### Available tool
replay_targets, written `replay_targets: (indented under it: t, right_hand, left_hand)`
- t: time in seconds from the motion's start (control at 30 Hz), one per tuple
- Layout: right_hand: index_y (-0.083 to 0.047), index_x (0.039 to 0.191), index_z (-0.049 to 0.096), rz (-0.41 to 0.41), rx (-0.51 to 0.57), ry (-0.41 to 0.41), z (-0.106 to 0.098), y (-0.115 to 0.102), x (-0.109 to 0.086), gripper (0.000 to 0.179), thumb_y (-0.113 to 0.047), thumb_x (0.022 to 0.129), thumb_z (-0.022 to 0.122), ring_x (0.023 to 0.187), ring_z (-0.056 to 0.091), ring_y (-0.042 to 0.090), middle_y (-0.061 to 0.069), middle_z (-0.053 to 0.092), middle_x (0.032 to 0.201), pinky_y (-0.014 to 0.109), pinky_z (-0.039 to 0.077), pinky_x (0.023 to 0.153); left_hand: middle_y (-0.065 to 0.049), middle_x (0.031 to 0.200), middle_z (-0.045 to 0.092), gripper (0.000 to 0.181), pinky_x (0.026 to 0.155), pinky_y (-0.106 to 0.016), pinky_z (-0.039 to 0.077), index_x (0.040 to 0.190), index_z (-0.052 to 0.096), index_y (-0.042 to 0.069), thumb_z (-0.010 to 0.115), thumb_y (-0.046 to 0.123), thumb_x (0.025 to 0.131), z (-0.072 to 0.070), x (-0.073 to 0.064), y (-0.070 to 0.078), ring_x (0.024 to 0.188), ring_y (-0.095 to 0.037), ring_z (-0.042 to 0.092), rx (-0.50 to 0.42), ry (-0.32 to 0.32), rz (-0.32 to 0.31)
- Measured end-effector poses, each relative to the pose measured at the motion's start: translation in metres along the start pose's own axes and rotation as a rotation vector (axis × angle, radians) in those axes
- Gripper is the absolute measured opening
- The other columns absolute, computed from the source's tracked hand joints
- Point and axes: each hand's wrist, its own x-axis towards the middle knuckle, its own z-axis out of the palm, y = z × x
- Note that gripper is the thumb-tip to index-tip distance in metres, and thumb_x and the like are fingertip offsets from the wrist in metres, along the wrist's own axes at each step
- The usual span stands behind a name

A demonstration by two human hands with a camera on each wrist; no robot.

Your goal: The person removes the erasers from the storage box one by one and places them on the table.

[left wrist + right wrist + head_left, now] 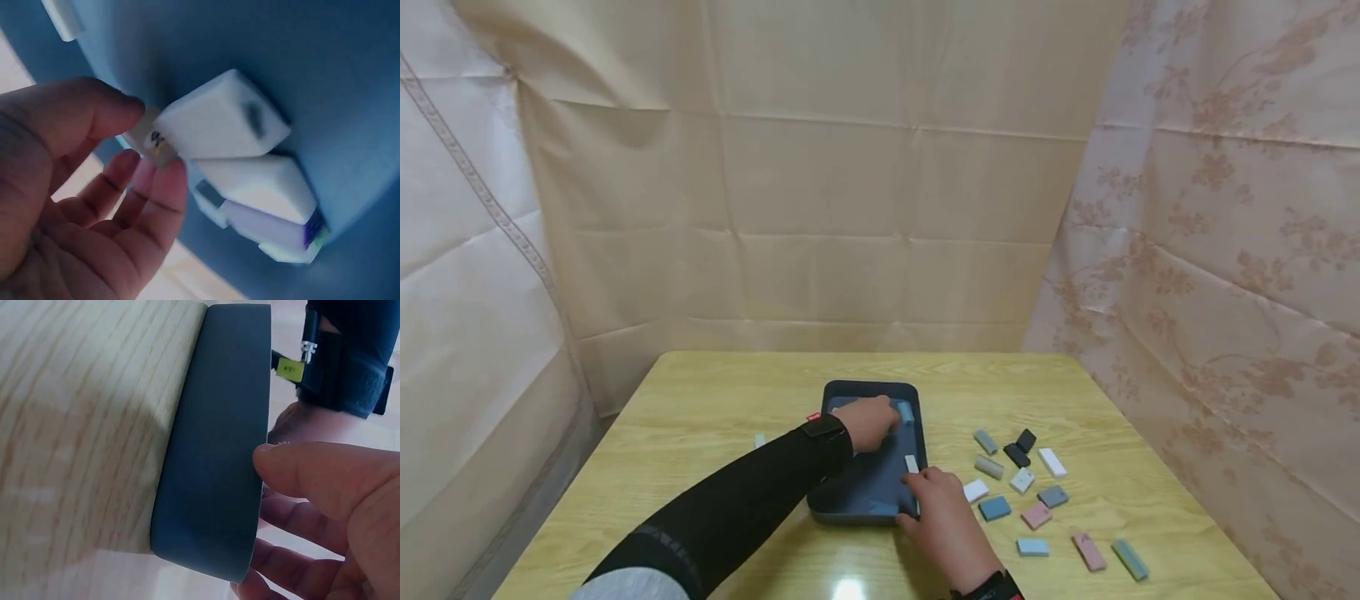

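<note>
Two hands are at the dark tray (876,487) on the desk (715,392), and they seem to share out the work: one handles a piece while the other minds the container. The left hand (867,423) reaches down inside it, and in its wrist view the grip is together on a small pale block (150,132) with a black mark, pinched between thumb and fingertips. That fingertip hold leaves the palm clear, which probably suits fine placing in a tight spot, since the block is inside the tray, right against a white block (219,122). A second white block (253,184) and a purple block (269,223) lie close together beyond it along the tray's wall, perhaps grouped so to save floor space. The right hand (943,512) is at the tray's right rim, thumb touching the edge and fingers bent past it, likely to keep the tray from sliding; whether that grip clamps the wall or merely rests there I cannot tell. More pieces, among them a blue block (995,508), a pink block (1088,552) and a green block (1130,560), lie loosely spread to the right, presumably so each can be picked up singly.
</note>
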Motion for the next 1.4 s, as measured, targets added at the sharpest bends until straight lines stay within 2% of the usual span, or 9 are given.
replay_targets:
  t: [0.2,0.33,0.63,0.73,0.83,1.0,1.13,1.27,1.4]
  right_hand:
    - [-0.006,0.114,0.066,-0.032,-0.022,0.024,0.002,-0.004,0.0,0.039,-0.023,0.081,0.079,0.098,0.051,0.031,0.007,0.057,0.102,0.05,0.043,0.083]
    - [-0.006,0.115,0.066,-0.016,-0.041,0.034,0.0,-0.006,-0.002,0.039,-0.023,0.082,0.078,0.099,0.051,0.032,0.009,0.057,0.104,0.05,0.043,0.084]
    - [-0.008,0.115,0.066,0.071,-0.052,0.028,0.0,-0.005,-0.003,0.041,-0.024,0.08,0.08,0.098,0.052,0.034,0.01,0.057,0.105,0.05,0.046,0.081]
    - [-0.008,0.115,0.066,0.075,-0.056,0.022,0.0,-0.004,-0.002,0.041,-0.025,0.08,0.08,0.097,0.052,0.034,0.01,0.057,0.105,0.05,0.046,0.081]
    - [-0.008,0.115,0.066,0.076,-0.059,0.02,0.001,-0.004,0.0,0.041,-0.025,0.081,0.08,0.097,0.051,0.033,0.009,0.057,0.104,0.049,0.046,0.081]
    - [-0.009,0.116,0.066,0.065,-0.065,0.027,0.003,-0.003,0.003,0.041,-0.026,0.081,0.079,0.097,0.05,0.03,0.008,0.057,0.104,0.048,0.046,0.081]
    - [-0.01,0.116,0.066,0.073,-0.063,0.016,0.003,-0.002,0.003,0.041,-0.028,0.081,0.079,0.098,0.05,0.03,0.007,0.057,0.104,0.048,0.046,0.082]
    - [-0.009,0.117,0.065,0.066,-0.06,0.015,0.002,-0.001,0.003,0.043,-0.028,0.081,0.079,0.099,0.05,0.031,0.008,0.058,0.106,0.049,0.045,0.083]
    - [-0.008,0.122,0.062,0.051,-0.045,0.018,0.002,-0.001,0.003,0.048,-0.027,0.081,0.079,0.101,0.051,0.032,0.01,0.058,0.109,0.049,0.045,0.083]
  left_hand:
    - [0.002,0.101,0.052,0.032,0.07,-0.027,0.048,0.108,0.069,0.02,0.07,-0.001,0.083,-0.039,-0.031,-0.016,0.083,-0.01,0.051,-0.136,0.087,-0.078]
    - [0.002,0.097,0.054,0.028,0.073,-0.029,0.049,0.101,0.071,0.016,0.071,-0.001,0.08,-0.054,-0.056,-0.048,0.083,-0.012,0.053,-0.098,0.139,-0.167]
    - [-0.008,0.095,0.069,0.023,0.079,-0.044,0.052,0.095,0.073,0.005,0.065,-0.009,0.079,-0.026,-0.122,-0.149,0.091,-0.028,0.063,-0.108,0.12,-0.342]
    - [-0.009,0.092,0.069,0.019,0.08,-0.047,0.051,0.09,0.073,0.005,0.065,-0.008,0.079,-0.012,-0.14,-0.169,0.089,-0.029,0.063,-0.104,0.112,-0.4]
    - [-0.007,0.088,0.068,0.016,0.079,-0.047,0.051,0.085,0.072,0.006,0.063,-0.006,0.08,-0.001,-0.153,-0.175,0.083,-0.026,0.062,-0.109,0.107,-0.424]
    - [-0.008,0.085,0.065,0.015,0.075,-0.046,0.051,0.086,0.071,0.004,0.061,-0.007,0.081,0.004,-0.16,-0.165,0.077,-0.024,0.058,-0.091,0.114,-0.427]
    - [-0.013,0.092,0.06,0.019,0.073,-0.043,0.052,0.099,0.068,0.002,0.067,-0.005,0.082,-0.001,-0.146,-0.149,0.08,-0.026,0.059,-0.041,0.227,-0.386]
    - [-0.008,0.099,0.059,0.026,0.076,-0.037,0.051,0.107,0.067,0.008,0.07,0.0,0.082,-0.02,-0.113,-0.096,0.087,-0.021,0.059,-0.072,0.311,-0.172]
    - [0.003,0.102,0.061,0.026,0.079,-0.03,0.049,0.109,0.068,0.019,0.076,0.014,0.084,-0.039,-0.088,-0.02,0.092,-0.01,0.055,-0.122,0.127,0.112]
